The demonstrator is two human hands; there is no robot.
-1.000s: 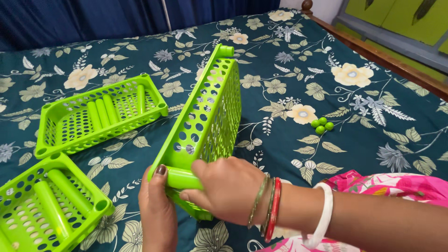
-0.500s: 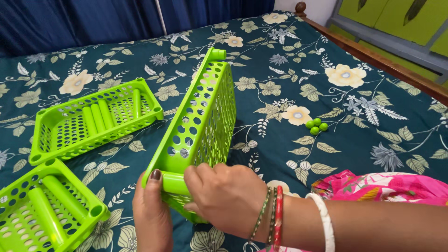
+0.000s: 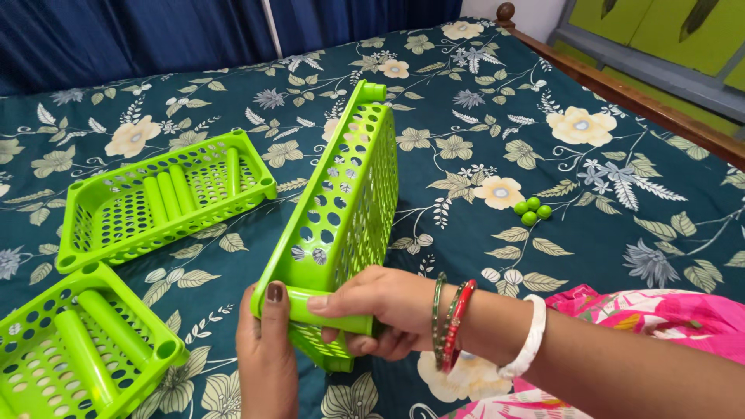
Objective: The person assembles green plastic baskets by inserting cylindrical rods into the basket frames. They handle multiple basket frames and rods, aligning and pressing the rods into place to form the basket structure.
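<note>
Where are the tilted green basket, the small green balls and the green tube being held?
Tilted green basket (image 3: pixel 345 194), head view, on its perforated base.
Small green balls (image 3: pixel 532 211), head view, middle of the cluster.
Green tube (image 3: pixel 299 304), head view, bare stretch between the hands.

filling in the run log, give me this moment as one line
left hand: steadies tilted green basket | right hand: grips green tube at basket corner | two baskets beside
</note>
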